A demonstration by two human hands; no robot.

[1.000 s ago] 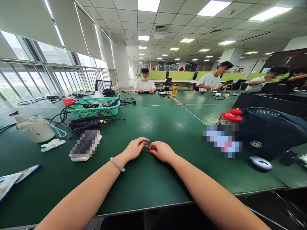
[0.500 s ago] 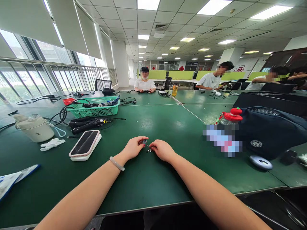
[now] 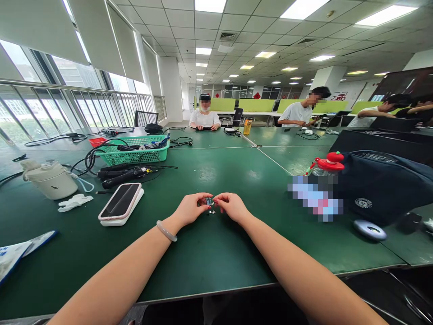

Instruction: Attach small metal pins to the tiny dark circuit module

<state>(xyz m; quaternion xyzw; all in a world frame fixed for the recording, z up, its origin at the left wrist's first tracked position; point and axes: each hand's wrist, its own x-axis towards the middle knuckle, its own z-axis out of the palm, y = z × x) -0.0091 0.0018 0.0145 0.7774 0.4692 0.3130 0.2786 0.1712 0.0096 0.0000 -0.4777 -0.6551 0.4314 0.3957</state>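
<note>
A mint-green perforated basket (image 3: pixel 135 158) holds jumbled dark items (image 3: pixel 149 146); the left hand (image 3: pixel 189 209) pinches a small circuit board (image 3: pixel 209 201); the right hand's (image 3: pixel 233 207) grip, beside it, is unclear.

Tabletop (image 3: pixel 219 164) ahead is open; phone (image 3: pixel 121 201) obstructs left, blurred item (image 3: pixel 314 197) (apparently flat) right.

Clock centred on the board (image 3: pixel 209 201) between the left hand (image 3: pixel 191 209) and right hand (image 3: pixel 233 209), above the worktop (image 3: pixel 209 257): at 6 o'clock, just beside, a loose part (image 3: pixel 212 212); at 9, a phone (image 3: pixel 121 201) on a flat object (image 3: pixel 118 223), with a jug (image 3: pixel 54 181) farther out; at 10, a basket (image 3: pixel 135 157) holding items; at 12, a person (image 3: pixel 204 119) behind the worktop; at 1, a bottle (image 3: pixel 247 127); at 3, a bag (image 3: pixel 389 183), a disc (image 3: pixel 370 230) before it
</note>
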